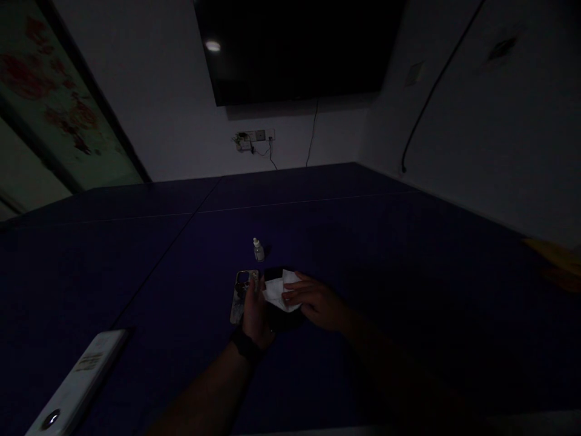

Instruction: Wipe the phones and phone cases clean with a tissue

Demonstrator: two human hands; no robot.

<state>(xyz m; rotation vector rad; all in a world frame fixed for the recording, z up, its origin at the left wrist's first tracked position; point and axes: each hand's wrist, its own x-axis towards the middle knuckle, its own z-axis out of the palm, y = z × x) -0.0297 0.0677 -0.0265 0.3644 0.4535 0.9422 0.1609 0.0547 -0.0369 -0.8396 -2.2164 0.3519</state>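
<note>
My left hand [255, 315], with a dark band on its wrist, grips a flat black thing that looks like a phone [273, 274]; much of it is lost in the dark and under the cloth. Over its face lies a folded white wiping cloth [275, 290]. The fingers of my right hand [315, 301] are closed on the cloth's right part and press it against the black surface. Just left of my left hand, a phone case [238, 307] with a camera cutout rests on the blue surface. A small clear bottle with a white cap [258, 250] stands beyond it.
A long white object [79, 381] with a round dark spot lies at lower left on the blue surface [172, 363]. Against the back wall are sockets with cables [254, 138] below a large screen [299, 48]. Something yellow [554, 254] is at far right. The room is dim.
</note>
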